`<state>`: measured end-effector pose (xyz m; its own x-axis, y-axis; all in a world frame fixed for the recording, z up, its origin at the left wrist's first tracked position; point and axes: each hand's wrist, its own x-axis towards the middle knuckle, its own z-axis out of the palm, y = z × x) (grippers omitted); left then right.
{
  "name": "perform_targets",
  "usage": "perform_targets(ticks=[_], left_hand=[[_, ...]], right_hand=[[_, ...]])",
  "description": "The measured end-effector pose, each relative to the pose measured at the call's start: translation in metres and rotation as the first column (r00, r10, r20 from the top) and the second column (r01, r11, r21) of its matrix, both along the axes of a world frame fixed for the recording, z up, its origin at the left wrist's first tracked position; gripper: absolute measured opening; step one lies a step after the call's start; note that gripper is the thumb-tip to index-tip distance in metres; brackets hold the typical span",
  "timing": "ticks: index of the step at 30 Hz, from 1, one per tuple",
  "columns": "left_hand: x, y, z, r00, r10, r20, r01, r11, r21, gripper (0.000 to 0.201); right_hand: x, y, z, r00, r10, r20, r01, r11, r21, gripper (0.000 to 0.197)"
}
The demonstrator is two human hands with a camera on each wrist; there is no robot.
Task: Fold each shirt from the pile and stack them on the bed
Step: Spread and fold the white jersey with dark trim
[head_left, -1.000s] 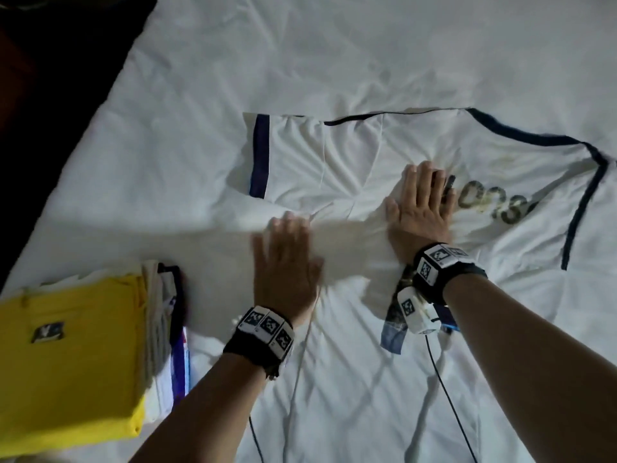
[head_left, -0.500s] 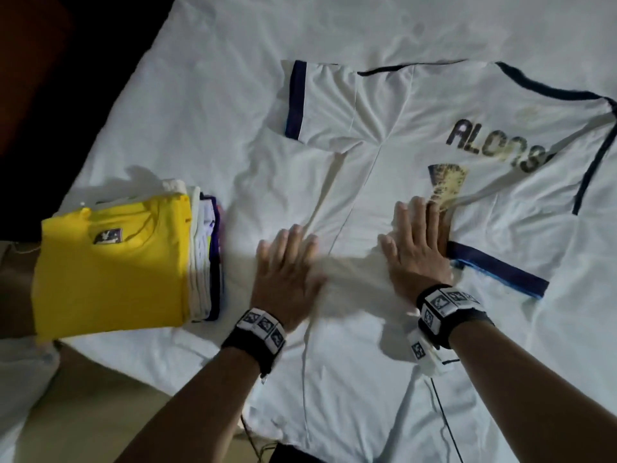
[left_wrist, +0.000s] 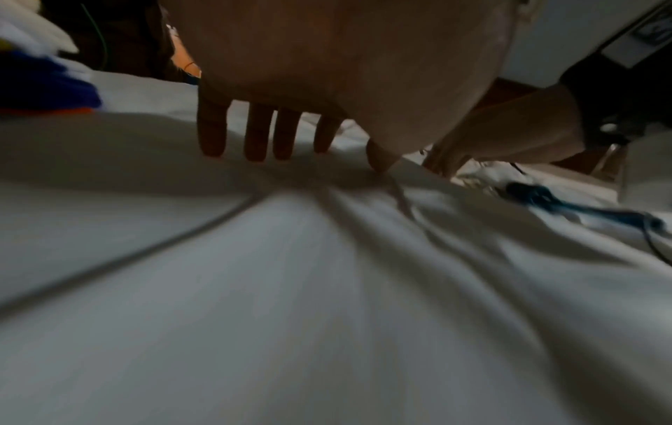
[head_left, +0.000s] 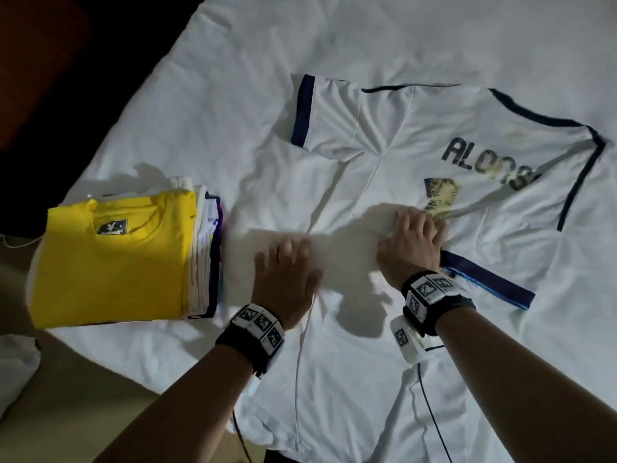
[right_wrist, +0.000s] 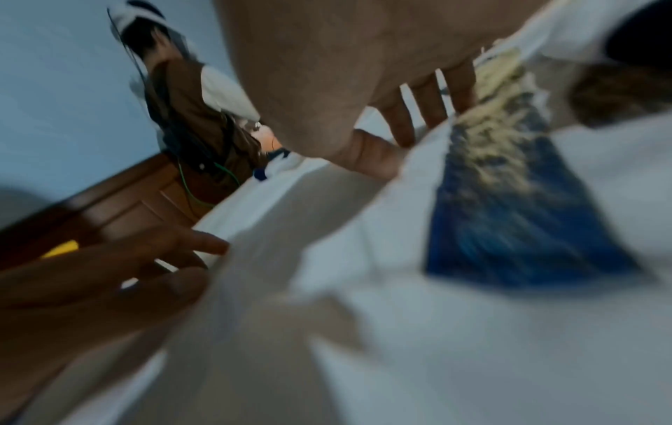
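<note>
White football jersey (head_left: 417,135) lies spread back-side up in the middle of the bed (head_left: 233,61), navy trim at collar and sleeve cuffs, "ALONS…" lettering and a worn gold number print across the back. Far sleeve flat and pointing toward the left edge of the bed; near sleeve with its navy cuff looks already turned in over the body, just beside the right wrist. Hem end runs off toward the near edge of the bed, partly out of view.

Left hand (head_left: 287,279) flat on the jersey body, fingers straight and spread, palm down, gripping nothing; the left wrist view confirms straight fingers pressing cloth. Right hand (head_left: 412,243) also palm down on the cloth just below the number print, fingers mostly straight and together, holding nothing as far as the motion-blurred wrist view shows. Both look to be smoothing.

Stack of folded shirts (head_left: 113,259) sits at the near left corner of the bed, yellow tee on top, white and purple layers showing at its side. Near the jersey, not touching it.

Progress, judged: several shirts done and stacked; this jersey is at the flatten or first-fold stage, body folds and placing on the stack remain. The unfolded pile is not in view, so how many shirts remain cannot be told.
</note>
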<state>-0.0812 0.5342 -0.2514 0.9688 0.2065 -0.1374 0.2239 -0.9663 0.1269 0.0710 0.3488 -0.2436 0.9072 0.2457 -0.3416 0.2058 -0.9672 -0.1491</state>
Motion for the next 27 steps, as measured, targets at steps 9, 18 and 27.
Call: perform_targets(ticks=[9, 18, 27], left_hand=[[0.159, -0.032, 0.008, 0.966, 0.26, -0.001, -0.259, 0.963, -0.07, 0.048], [0.207, -0.044, -0.009, 0.893, 0.45, -0.014, -0.445, 0.879, -0.169, 0.048], [0.207, -0.044, -0.009, 0.865, 0.501, -0.013, -0.487, 0.834, -0.261, 0.034]], right_hand=[[0.118, 0.037, 0.032, 0.995, 0.017, 0.098, -0.037, 0.979, 0.201, 0.036], [0.225, 0.074, 0.018, 1.0, -0.005, 0.014, 0.002, 0.976, 0.219, 0.058], [0.246, 0.081, 0.007, 0.991, -0.135, -0.01, 0.133, 0.956, 0.261, 0.026]])
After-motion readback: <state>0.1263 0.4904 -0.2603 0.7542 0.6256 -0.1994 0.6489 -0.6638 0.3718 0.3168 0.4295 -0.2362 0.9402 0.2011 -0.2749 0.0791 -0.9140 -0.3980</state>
